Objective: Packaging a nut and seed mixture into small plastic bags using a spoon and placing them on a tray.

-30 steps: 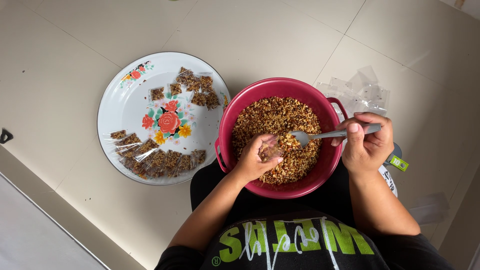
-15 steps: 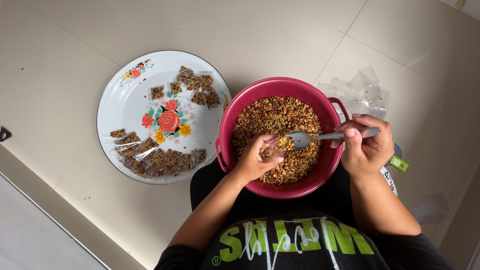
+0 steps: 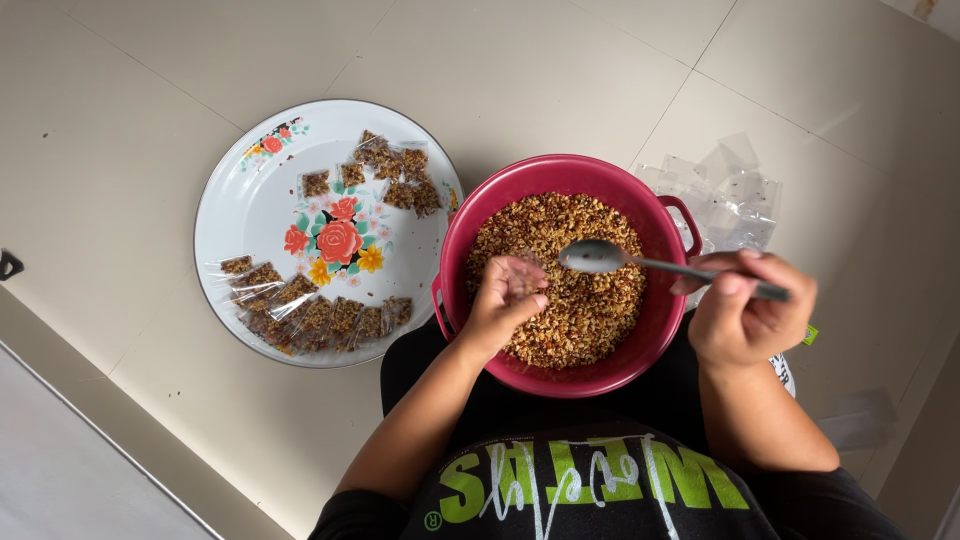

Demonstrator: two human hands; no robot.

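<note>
Now the spoon has lifted empty off the little bag. Right hand grips the spoon; left hand pinches the bag over the red bowl. Best keep the bag upright.

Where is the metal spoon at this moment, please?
In the head view the spoon is in the right hand, its bowl over the red bowl, right of the left hand.
</note>
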